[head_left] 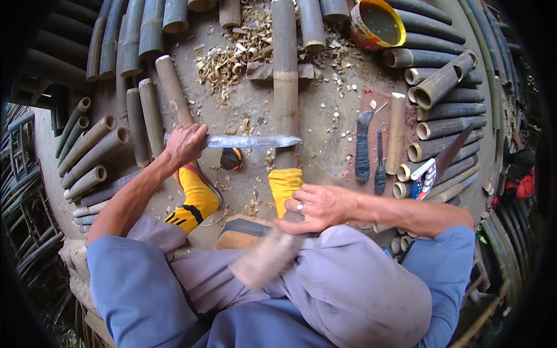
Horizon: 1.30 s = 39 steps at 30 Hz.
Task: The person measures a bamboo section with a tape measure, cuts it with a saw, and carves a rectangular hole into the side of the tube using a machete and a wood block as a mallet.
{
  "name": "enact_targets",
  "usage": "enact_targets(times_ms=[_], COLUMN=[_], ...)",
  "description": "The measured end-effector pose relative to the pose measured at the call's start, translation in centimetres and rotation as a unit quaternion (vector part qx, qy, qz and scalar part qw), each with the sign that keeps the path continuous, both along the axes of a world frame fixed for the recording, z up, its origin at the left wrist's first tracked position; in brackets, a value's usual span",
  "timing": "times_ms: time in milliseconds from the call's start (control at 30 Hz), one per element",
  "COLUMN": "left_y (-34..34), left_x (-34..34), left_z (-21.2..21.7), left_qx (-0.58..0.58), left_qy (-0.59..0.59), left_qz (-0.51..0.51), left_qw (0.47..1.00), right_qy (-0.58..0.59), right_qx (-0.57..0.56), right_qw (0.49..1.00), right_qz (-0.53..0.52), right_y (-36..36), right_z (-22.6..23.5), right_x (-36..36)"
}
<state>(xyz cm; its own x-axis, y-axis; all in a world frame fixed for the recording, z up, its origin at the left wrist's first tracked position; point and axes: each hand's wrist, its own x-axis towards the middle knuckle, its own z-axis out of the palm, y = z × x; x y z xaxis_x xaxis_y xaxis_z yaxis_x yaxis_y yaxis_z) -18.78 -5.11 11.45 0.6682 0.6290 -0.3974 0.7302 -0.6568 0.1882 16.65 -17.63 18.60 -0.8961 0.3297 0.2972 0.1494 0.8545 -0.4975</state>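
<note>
- Across the middle of the floor (249,177), well in from its edges, your long straight grey metal blade (249,141) crosses over the long grey-brown bamboo pole (285,93); I cannot tell whether they touch.
- Your left hand (186,142) is clamped round the blade's left end; a loose grip could let it twist and glance off the pole's curve.
- Your right hand (313,207) is closed on a blurred grey-brown wooden piece (264,261); a stray swing could catch your knuckles.
- Your yellow cloth sock (284,184) is just by the pole's near end, so a slip toward you might cut that foot.
- Toward the floor's far edge, the pole crosses a rough reddish-brown block (261,71); rolling there would spoil your line.
</note>
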Motion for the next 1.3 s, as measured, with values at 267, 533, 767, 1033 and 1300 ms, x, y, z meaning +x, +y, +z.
enact_targets(times_ms=[267, 533, 767, 1033, 1300], left_y=[0.7, 1.6, 1.4, 1.5, -7.4], left_x=[0.3, 0.7, 0.4, 0.8, 1.1], left_z=[0.2, -0.4, -0.5, -0.4, 4.4], left_qx=[0.011, 0.026, 0.022, 0.002, -0.106], left_qy=[-0.004, -0.02, -0.021, 0.001, -0.044], left_qz=[0.003, -0.013, -0.02, -0.007, 0.148], left_qw=[1.0, 0.999, 0.999, 1.0, 0.982], right_qy=[-0.174, -0.238, -0.396, -0.036, -0.025], right_qx=[-0.075, -0.104, -0.227, -0.026, -0.316], right_qw=[0.978, 0.954, 0.874, 0.992, 0.824], right_qz=[-0.09, -0.149, -0.167, -0.117, -0.469], right_y=[0.7, 4.2, 6.9, 3.4, -3.4], right_z=[0.9, -0.6, -0.3, -2.3, -0.7], right_x=[-0.2, 1.6, 2.8, 3.0, 5.5])
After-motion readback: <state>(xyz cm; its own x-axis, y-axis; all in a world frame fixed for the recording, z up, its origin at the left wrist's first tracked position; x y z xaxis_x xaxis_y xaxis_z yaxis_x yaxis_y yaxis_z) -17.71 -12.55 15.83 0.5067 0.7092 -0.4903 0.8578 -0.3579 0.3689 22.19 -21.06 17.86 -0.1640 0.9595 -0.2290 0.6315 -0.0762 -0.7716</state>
